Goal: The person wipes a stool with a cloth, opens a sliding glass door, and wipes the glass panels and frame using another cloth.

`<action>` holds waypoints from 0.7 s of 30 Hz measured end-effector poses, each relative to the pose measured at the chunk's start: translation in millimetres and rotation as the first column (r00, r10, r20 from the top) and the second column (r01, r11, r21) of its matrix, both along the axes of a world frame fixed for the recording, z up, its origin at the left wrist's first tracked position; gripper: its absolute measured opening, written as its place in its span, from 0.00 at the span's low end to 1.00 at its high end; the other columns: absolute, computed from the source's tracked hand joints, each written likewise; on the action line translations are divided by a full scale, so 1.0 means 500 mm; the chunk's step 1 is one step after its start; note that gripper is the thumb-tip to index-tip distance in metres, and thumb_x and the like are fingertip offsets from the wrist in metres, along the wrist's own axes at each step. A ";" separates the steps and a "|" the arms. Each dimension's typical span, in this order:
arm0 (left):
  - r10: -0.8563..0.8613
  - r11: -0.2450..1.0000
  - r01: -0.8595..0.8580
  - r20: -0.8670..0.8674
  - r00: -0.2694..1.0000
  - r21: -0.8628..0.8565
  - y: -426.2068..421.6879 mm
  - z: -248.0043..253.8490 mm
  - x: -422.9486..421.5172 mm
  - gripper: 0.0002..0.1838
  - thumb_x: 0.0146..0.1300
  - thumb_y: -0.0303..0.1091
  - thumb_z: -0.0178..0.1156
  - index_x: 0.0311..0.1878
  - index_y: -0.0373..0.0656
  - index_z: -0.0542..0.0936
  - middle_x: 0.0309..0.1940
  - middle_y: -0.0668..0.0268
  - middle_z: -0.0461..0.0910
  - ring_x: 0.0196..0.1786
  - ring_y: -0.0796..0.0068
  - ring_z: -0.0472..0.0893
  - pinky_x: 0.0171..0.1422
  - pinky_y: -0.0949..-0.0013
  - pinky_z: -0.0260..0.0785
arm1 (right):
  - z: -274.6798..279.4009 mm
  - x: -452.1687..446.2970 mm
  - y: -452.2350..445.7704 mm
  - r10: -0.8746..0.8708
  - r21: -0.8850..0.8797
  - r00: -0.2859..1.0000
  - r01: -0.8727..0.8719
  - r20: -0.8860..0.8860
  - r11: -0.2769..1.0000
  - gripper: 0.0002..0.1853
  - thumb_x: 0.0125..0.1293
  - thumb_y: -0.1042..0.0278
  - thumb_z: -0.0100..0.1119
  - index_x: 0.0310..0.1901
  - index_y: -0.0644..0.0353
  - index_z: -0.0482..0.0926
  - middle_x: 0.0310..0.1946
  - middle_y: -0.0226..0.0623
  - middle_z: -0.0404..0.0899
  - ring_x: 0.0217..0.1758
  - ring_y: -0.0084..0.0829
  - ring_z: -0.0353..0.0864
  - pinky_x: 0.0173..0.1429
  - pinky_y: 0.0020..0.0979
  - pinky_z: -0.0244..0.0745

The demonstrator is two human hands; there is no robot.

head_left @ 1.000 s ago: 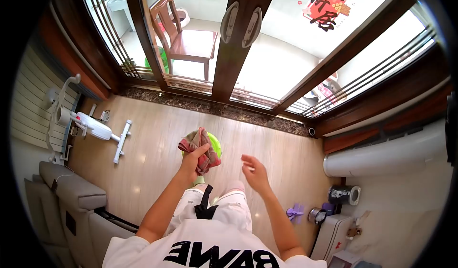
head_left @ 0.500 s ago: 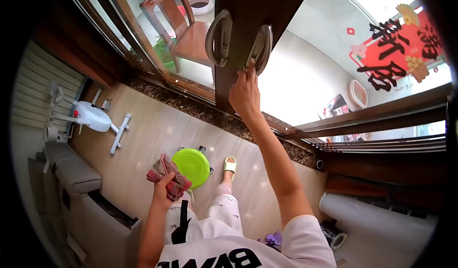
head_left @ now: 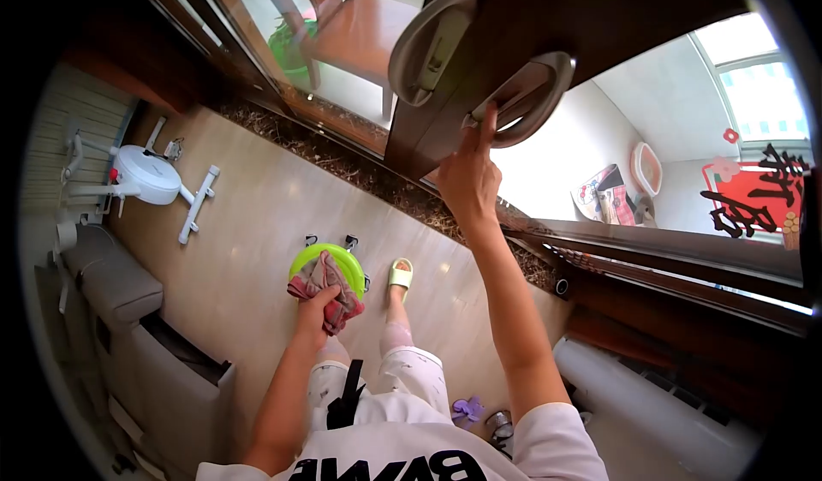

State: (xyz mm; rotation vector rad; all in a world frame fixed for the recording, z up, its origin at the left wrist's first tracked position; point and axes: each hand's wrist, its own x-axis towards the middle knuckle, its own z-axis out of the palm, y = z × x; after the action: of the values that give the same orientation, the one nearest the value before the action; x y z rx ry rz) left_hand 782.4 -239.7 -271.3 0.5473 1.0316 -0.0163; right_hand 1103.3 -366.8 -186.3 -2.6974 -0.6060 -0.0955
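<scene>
A crumpled red and grey cloth is gripped in my left hand, held out above a round lime-green stool on casters. Up at the dark wooden sliding door, my right hand is at the lower end of the right door handle. Its index finger reaches onto the small latch there and the other fingers are curled; the palm side is hidden. A second, matching handle is fixed on the neighbouring door frame, just left of that hand.
A white exercise bike stands at the left, near a grey sofa. Behind the glass are a wooden chair and a green container. A white air conditioner lies along the lower right. Purple slippers rest on the floor.
My view has come closer to the door, and the handles look larger. The cloth has shifted right, over the stool. My right hand stays at the right handle's latch.
</scene>
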 end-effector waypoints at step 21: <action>-0.365 0.616 0.647 -0.565 0.740 0.449 0.226 -0.819 -0.126 0.30 0.45 0.31 0.72 0.54 0.32 0.81 0.47 0.54 0.86 0.46 0.63 0.86 0.53 0.65 0.78 | -0.787 -0.381 0.001 0.071 0.007 0.584 -0.111 -0.809 0.994 0.31 0.61 0.68 0.66 0.67 0.63 0.70 0.62 0.55 0.76 0.67 0.54 0.73 0.71 0.46 0.70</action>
State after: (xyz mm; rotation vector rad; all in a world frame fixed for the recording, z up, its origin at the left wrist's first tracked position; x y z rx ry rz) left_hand 719.2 -126.8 -680.7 1.5216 1.2650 -0.3426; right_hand 912.7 -366.0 -579.7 -2.3513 -0.4277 1.1422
